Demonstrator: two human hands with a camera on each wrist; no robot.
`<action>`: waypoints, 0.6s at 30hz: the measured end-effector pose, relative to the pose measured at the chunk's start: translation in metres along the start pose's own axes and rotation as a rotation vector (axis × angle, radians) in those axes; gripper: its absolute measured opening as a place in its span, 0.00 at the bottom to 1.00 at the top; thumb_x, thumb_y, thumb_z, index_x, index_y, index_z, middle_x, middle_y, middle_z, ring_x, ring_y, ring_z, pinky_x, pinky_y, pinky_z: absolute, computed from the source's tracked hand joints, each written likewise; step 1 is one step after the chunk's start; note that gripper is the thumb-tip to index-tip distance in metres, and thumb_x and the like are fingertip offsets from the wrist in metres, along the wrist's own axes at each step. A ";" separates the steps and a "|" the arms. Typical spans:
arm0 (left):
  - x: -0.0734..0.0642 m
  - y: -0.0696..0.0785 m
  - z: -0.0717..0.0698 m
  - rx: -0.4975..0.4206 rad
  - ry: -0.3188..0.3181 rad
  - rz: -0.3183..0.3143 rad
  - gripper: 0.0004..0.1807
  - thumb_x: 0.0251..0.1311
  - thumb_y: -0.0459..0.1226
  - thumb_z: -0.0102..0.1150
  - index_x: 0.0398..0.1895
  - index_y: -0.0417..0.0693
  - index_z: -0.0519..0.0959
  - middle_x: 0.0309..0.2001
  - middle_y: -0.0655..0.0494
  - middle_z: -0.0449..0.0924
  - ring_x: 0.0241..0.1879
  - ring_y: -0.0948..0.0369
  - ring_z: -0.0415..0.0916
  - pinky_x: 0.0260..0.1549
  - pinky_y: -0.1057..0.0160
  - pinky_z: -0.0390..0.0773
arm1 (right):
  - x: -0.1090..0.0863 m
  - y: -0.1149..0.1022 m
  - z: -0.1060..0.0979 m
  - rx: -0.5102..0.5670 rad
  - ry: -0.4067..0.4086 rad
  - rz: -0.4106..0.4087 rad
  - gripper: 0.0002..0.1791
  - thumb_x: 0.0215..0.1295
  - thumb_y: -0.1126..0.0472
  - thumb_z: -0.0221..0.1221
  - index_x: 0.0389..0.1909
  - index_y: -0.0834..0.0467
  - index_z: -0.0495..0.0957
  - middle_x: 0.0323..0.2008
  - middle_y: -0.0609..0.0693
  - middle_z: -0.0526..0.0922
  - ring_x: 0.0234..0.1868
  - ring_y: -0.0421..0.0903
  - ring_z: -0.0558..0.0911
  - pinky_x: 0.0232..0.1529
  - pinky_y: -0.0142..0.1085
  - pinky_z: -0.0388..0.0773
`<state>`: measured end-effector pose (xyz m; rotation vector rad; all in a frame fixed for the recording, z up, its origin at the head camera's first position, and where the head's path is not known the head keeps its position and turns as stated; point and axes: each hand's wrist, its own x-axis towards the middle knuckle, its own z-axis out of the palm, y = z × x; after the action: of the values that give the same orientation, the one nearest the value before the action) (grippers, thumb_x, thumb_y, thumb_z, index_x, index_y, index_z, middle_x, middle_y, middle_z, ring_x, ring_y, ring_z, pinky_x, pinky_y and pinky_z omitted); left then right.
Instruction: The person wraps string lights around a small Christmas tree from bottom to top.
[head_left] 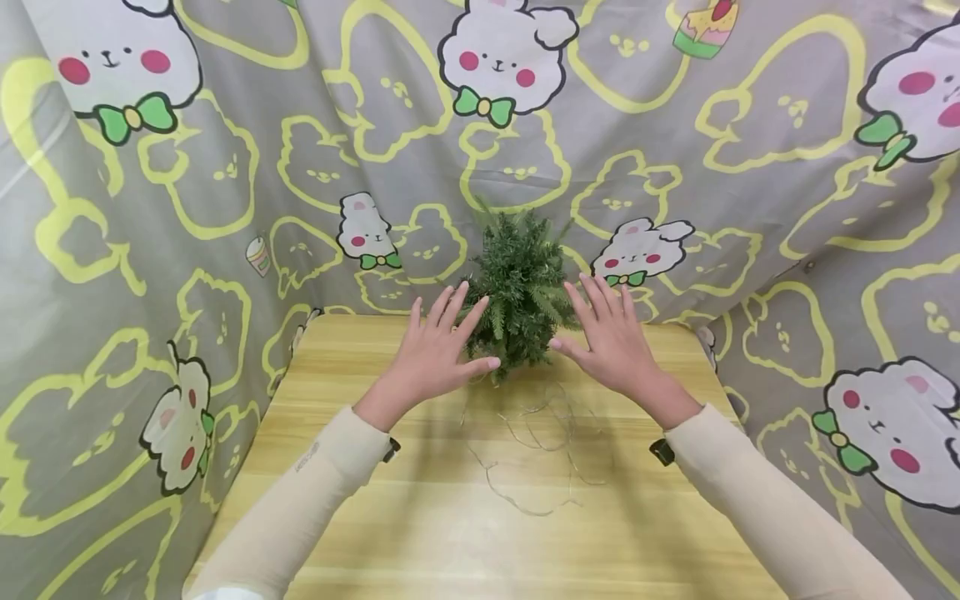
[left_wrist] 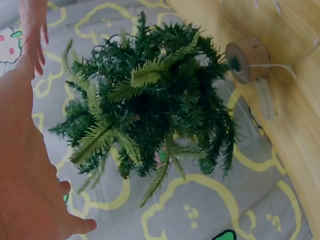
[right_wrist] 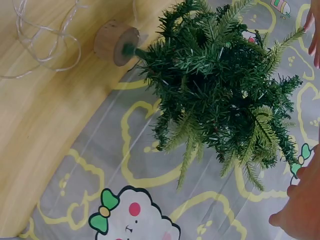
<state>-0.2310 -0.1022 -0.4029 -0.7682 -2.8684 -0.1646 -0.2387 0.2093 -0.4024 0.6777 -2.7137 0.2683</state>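
Observation:
A small artificial Christmas tree [head_left: 517,279] stands at the far end of the wooden table [head_left: 360,533]. Its round wooden base [left_wrist: 250,59] shows in both wrist views. My left hand [head_left: 435,354] is held out to the left of the branches, fingers straight and spread, thumb pointing inward. On the other side my right hand [head_left: 611,342] mirrors it, fingers also spread. Both wrist views show a gap between the hands and the foliage, and neither hand holds anything. A thin clear wire string [right_wrist: 47,57] lies in loose loops on the table in front of the tree.
A grey patterned curtain [head_left: 420,175] with rabbit figures hangs behind the table and along both sides. The table's back edge runs close behind the tree base. One end of the wire reaches near the base in the left wrist view.

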 end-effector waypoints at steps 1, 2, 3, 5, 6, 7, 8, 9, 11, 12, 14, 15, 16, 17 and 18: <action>-0.002 0.000 0.001 -0.005 0.001 -0.001 0.52 0.60 0.78 0.26 0.82 0.66 0.35 0.83 0.51 0.27 0.82 0.49 0.29 0.73 0.32 0.34 | -0.002 0.000 0.000 0.003 0.000 0.002 0.51 0.69 0.29 0.50 0.82 0.52 0.43 0.81 0.59 0.44 0.81 0.61 0.43 0.77 0.60 0.27; -0.003 0.001 0.002 -0.010 0.003 -0.002 0.53 0.60 0.79 0.27 0.82 0.66 0.36 0.83 0.51 0.28 0.82 0.48 0.29 0.74 0.32 0.34 | -0.003 0.000 0.000 0.008 -0.003 0.005 0.51 0.69 0.29 0.50 0.82 0.52 0.43 0.81 0.59 0.44 0.81 0.61 0.43 0.77 0.60 0.28; -0.005 0.001 0.002 -0.016 0.000 -0.005 0.53 0.60 0.79 0.27 0.82 0.66 0.36 0.83 0.51 0.28 0.82 0.48 0.29 0.74 0.32 0.33 | -0.005 0.001 0.000 0.009 -0.003 0.008 0.51 0.69 0.29 0.51 0.82 0.52 0.43 0.81 0.59 0.44 0.81 0.61 0.43 0.77 0.60 0.29; -0.008 0.001 0.004 -0.026 -0.005 -0.011 0.53 0.60 0.79 0.26 0.82 0.65 0.36 0.83 0.52 0.25 0.82 0.49 0.28 0.74 0.34 0.32 | -0.008 0.002 0.000 0.021 -0.003 0.014 0.51 0.69 0.30 0.51 0.82 0.52 0.43 0.81 0.59 0.43 0.81 0.61 0.42 0.77 0.60 0.29; -0.010 0.002 0.005 -0.023 -0.006 -0.014 0.53 0.59 0.79 0.26 0.82 0.65 0.35 0.82 0.53 0.24 0.82 0.49 0.28 0.74 0.34 0.31 | -0.010 0.002 0.000 0.025 -0.002 0.017 0.51 0.69 0.30 0.52 0.82 0.53 0.43 0.81 0.59 0.43 0.81 0.61 0.42 0.77 0.60 0.29; -0.012 0.002 0.007 -0.022 -0.009 -0.017 0.53 0.59 0.79 0.25 0.82 0.66 0.34 0.82 0.54 0.23 0.82 0.49 0.28 0.75 0.35 0.31 | -0.013 0.003 0.001 0.026 -0.001 0.022 0.51 0.69 0.31 0.52 0.82 0.53 0.42 0.81 0.59 0.43 0.81 0.61 0.42 0.77 0.60 0.29; -0.014 0.002 0.009 -0.020 -0.008 -0.019 0.53 0.59 0.79 0.25 0.82 0.66 0.34 0.82 0.54 0.23 0.82 0.49 0.28 0.75 0.35 0.31 | -0.015 0.004 0.002 0.026 0.002 0.024 0.51 0.69 0.31 0.52 0.82 0.53 0.43 0.81 0.59 0.43 0.81 0.61 0.43 0.77 0.60 0.30; -0.017 0.003 0.011 -0.018 -0.008 -0.021 0.53 0.59 0.79 0.25 0.82 0.66 0.33 0.82 0.54 0.22 0.82 0.49 0.29 0.75 0.36 0.32 | -0.018 0.004 0.003 0.025 0.004 0.025 0.51 0.69 0.31 0.52 0.82 0.54 0.43 0.81 0.59 0.44 0.81 0.61 0.43 0.77 0.60 0.30; -0.021 0.003 0.015 -0.018 -0.003 -0.023 0.53 0.59 0.79 0.25 0.82 0.66 0.34 0.82 0.54 0.22 0.82 0.48 0.31 0.75 0.36 0.33 | -0.023 0.005 0.006 0.027 0.004 0.029 0.51 0.69 0.32 0.53 0.82 0.53 0.43 0.81 0.59 0.44 0.81 0.61 0.43 0.78 0.60 0.31; -0.023 0.003 0.017 -0.022 -0.002 -0.026 0.53 0.60 0.79 0.26 0.82 0.66 0.34 0.82 0.54 0.23 0.82 0.48 0.31 0.75 0.36 0.34 | -0.025 0.006 0.007 0.030 0.004 0.030 0.51 0.69 0.32 0.54 0.82 0.53 0.43 0.81 0.60 0.45 0.81 0.62 0.43 0.78 0.60 0.31; -0.028 0.003 0.021 -0.036 0.000 -0.031 0.53 0.60 0.78 0.28 0.82 0.66 0.35 0.82 0.54 0.22 0.82 0.48 0.31 0.75 0.35 0.34 | -0.030 0.006 0.009 0.035 0.007 0.036 0.51 0.69 0.33 0.55 0.82 0.53 0.44 0.80 0.61 0.46 0.81 0.61 0.44 0.77 0.61 0.32; -0.030 0.003 0.023 -0.046 -0.001 -0.034 0.53 0.61 0.78 0.29 0.82 0.65 0.35 0.82 0.55 0.21 0.82 0.49 0.30 0.75 0.35 0.34 | -0.033 0.006 0.010 0.040 0.006 0.043 0.51 0.69 0.33 0.55 0.82 0.53 0.44 0.80 0.61 0.46 0.81 0.61 0.43 0.77 0.61 0.32; -0.032 0.003 0.025 -0.053 -0.003 -0.038 0.53 0.61 0.78 0.30 0.82 0.65 0.35 0.82 0.56 0.21 0.82 0.49 0.29 0.75 0.36 0.34 | -0.035 0.006 0.011 0.044 0.006 0.050 0.51 0.69 0.33 0.55 0.82 0.53 0.44 0.80 0.61 0.46 0.81 0.61 0.43 0.77 0.61 0.32; -0.034 0.004 0.027 -0.060 -0.005 -0.043 0.53 0.61 0.77 0.31 0.82 0.66 0.34 0.82 0.56 0.20 0.82 0.50 0.28 0.75 0.36 0.33 | -0.037 0.005 0.012 0.049 0.006 0.057 0.51 0.69 0.33 0.55 0.82 0.53 0.44 0.80 0.61 0.47 0.81 0.61 0.44 0.77 0.60 0.32; -0.035 0.004 0.028 -0.065 -0.006 -0.046 0.53 0.61 0.77 0.32 0.82 0.65 0.34 0.82 0.57 0.19 0.82 0.51 0.27 0.75 0.36 0.33 | -0.039 0.005 0.014 0.050 0.006 0.064 0.51 0.69 0.33 0.55 0.81 0.53 0.44 0.80 0.61 0.47 0.81 0.61 0.44 0.78 0.60 0.32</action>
<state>-0.2027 -0.1119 -0.4372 -0.7153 -2.9004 -0.2638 -0.2120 0.2270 -0.4297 0.6041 -2.7346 0.3541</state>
